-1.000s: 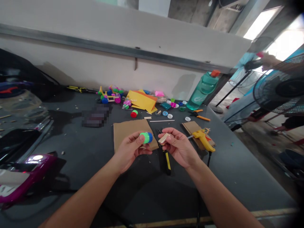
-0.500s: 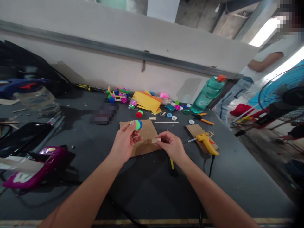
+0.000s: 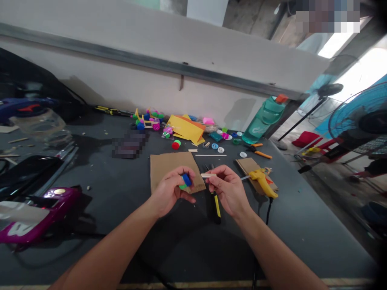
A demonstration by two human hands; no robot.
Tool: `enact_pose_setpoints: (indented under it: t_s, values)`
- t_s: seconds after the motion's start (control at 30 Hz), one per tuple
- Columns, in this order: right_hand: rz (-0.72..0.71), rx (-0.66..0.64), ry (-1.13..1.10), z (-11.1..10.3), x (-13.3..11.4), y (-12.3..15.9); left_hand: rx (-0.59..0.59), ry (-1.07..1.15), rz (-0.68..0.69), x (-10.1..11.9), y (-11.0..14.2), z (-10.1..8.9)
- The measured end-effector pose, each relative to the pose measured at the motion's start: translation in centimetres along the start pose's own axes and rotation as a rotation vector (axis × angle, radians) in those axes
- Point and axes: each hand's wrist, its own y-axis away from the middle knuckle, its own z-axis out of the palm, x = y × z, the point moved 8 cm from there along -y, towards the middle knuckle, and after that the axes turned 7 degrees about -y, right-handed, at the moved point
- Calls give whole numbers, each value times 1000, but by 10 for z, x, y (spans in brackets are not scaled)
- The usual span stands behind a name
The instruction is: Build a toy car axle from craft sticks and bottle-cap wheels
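My left hand [image 3: 171,189] pinches blue and green bottle caps [image 3: 186,180] held together, their blue side turned to the right. In my right hand [image 3: 228,187] are short pale wooden sticks [image 3: 208,175], held between thumb and fingers and pointing at the caps; a small gap parts them. Below both hands a square of brown cardboard [image 3: 172,161] lies on the dark table. Close to my right hand, a yellow and black tool [image 3: 217,207] lies partly hidden.
A yellow glue gun [image 3: 261,183] rests on folded cardboard [image 3: 246,165] at the right. Behind are orange-handled pliers [image 3: 262,154], a teal bottle [image 3: 263,121], loose caps [image 3: 215,146] and yellow paper [image 3: 184,128]. A purple device [image 3: 45,213] stands left, a fan [image 3: 363,121] far right.
My left hand has moved right and down, turning the caps so the blue side faces the sticks. My right hand has shifted slightly right. The person at the upper right has moved mostly out of sight.
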Motion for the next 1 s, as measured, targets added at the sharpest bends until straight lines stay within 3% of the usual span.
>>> enact_pose_setpoints:
  t_s: [0.27,0.43,0.6,0.8,0.9,1.0]
  values:
    - [-23,-13,50,3,5,3,87,-298,-70,-14,-3,1]
    - [-17,-2,80,4,11,4,164,-354,-31,-14,-3,-4]
    - [-71,52,86,-5,2,1,275,-316,20,-4,-1,-17]
    - [-154,84,167,-16,-10,-3,503,-215,183,25,5,-47]
    - [-180,77,217,-15,-12,-1,483,-230,141,22,3,-46]
    - [-211,62,263,-11,-14,4,368,-282,14,7,-1,-32]
